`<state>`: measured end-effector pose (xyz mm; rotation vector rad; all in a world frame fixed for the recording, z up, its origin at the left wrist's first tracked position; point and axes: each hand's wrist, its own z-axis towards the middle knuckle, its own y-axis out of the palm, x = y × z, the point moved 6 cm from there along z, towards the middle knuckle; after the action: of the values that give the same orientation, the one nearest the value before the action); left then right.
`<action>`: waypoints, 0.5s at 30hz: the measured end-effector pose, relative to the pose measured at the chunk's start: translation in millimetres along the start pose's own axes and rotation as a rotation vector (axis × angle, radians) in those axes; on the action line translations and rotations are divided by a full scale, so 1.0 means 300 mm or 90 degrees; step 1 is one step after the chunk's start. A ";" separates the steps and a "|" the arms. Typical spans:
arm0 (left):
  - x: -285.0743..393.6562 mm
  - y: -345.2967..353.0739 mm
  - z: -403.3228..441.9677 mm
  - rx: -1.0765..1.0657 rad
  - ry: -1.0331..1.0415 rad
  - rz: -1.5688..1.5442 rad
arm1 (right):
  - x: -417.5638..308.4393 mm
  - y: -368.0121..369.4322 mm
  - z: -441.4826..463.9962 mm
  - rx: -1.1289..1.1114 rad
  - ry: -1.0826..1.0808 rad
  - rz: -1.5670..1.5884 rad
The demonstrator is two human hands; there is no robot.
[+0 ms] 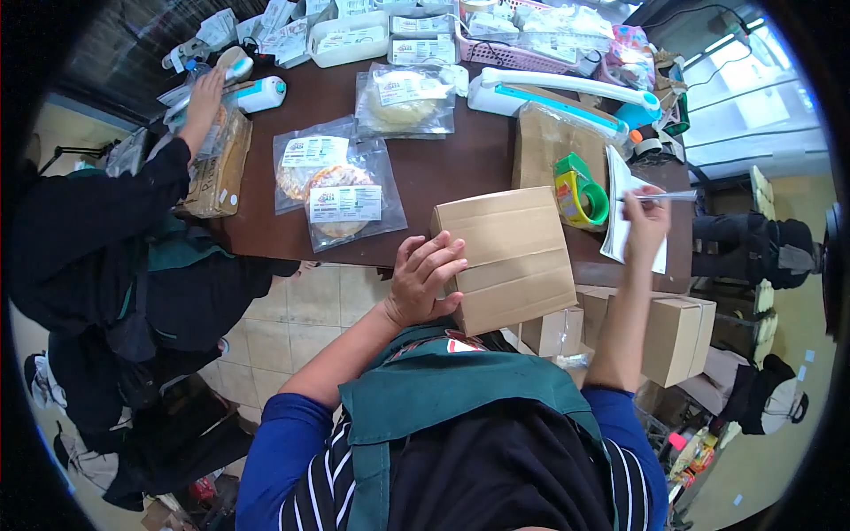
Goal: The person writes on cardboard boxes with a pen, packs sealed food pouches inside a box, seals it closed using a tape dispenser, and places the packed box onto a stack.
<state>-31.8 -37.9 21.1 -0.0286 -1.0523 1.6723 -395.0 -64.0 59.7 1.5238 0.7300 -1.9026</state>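
Note:
A closed brown cardboard box (513,257) sits at the table's front edge, jutting out over it toward my body. My left hand (425,279) grips its left side, fingers over the top edge and thumb lower down. To the right, my right hand (648,217) is closed around a slim, pale, pen-like thing (675,196), held over white sheets of paper (618,234). Its exact kind is too small to make out. Between box and paper stands a green and yellow tape dispenser (580,190).
Clear bags of pizzas (345,199) and pale dough rounds (403,102) lie on the dark table (434,164). Behind are bag sealers (567,97) and a pink basket (513,55). More boxes (677,336) stand below right. A co-worker's hand (205,93) works at left.

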 end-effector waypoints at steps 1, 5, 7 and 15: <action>-0.001 -0.003 0.004 -0.008 0.008 0.004 | -0.069 0.130 -0.083 -0.048 0.028 0.023; 0.010 0.006 -0.001 0.005 0.017 0.013 | -0.094 0.509 -0.352 -0.224 0.144 0.129; 0.033 0.024 -0.013 0.027 0.031 0.023 | -0.075 0.604 -0.423 -0.239 0.173 0.160; 0.035 0.013 -0.023 -0.008 0.034 0.022 | -0.087 0.599 -0.483 -0.174 0.042 0.002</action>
<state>-35.5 -25.6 19.4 -0.1000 -1.0263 1.6878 -163.4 -77.3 47.3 1.4179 0.9729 -1.6775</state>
